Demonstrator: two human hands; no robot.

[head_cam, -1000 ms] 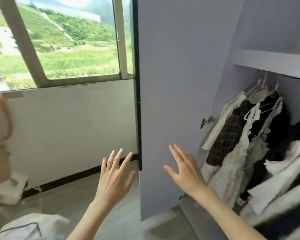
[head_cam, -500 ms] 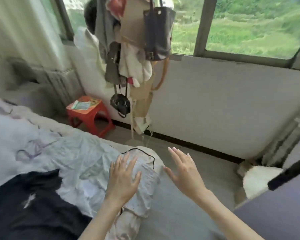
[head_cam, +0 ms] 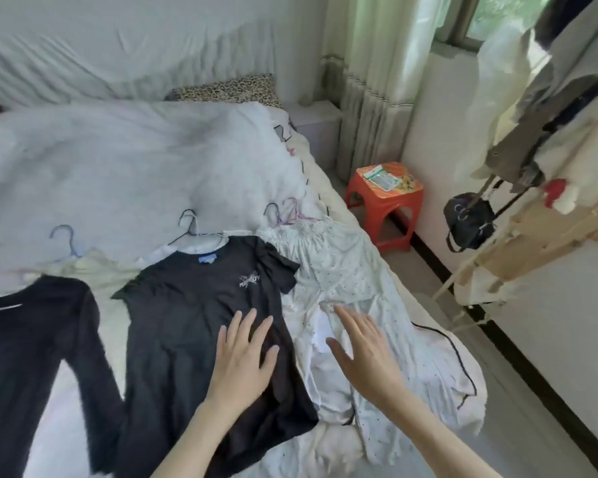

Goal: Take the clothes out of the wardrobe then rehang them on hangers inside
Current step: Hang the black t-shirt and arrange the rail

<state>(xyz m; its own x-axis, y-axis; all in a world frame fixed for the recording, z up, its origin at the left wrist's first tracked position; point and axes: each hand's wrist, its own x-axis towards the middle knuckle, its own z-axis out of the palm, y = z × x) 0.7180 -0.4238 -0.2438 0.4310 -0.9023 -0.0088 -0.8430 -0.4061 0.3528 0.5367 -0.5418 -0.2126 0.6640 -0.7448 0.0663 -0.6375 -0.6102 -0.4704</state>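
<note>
Black long-sleeved top [head_cam: 32, 339] at nine o'clock on the bed [head_cam: 118, 160], black T-shirt [head_cam: 201, 322] on its hanger [head_cam: 190, 229] — my left grip [head_cam: 244, 360] released, over it, my right grip [head_cam: 363, 353] released — over the white dotted dress [head_cam: 353, 281], red stool [head_cam: 384, 205] at two o'clock.

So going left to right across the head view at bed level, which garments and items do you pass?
Black long-sleeved top → black T-shirt under the left hand → white dotted garment under the right hand → red plastic stool → small black bag.
</note>
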